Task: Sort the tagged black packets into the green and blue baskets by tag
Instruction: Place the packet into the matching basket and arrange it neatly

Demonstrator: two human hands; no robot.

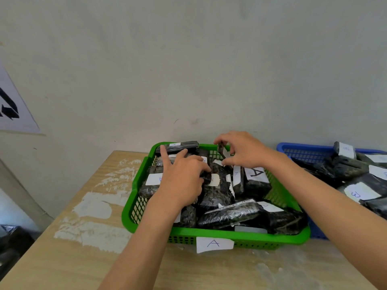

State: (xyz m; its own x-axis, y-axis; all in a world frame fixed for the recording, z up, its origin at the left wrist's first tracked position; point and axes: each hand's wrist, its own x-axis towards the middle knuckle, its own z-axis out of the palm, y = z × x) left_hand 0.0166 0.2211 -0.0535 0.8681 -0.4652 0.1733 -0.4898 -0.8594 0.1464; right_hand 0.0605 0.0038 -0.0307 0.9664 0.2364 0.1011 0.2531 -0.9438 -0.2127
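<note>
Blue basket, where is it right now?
In the head view, the blue basket sits at the far right of the table, directly right of the green basket, partly cut off by the frame edge.

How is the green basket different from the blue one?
The green basket sits in the middle, an A tag on its front; the blue basket sits far right. The left hand and right hand reach into the green basket, not the blue. Both hold black packets.

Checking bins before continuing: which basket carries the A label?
The green basket: a white A label sits on its front wall. The blue basket shows none in view.
</note>
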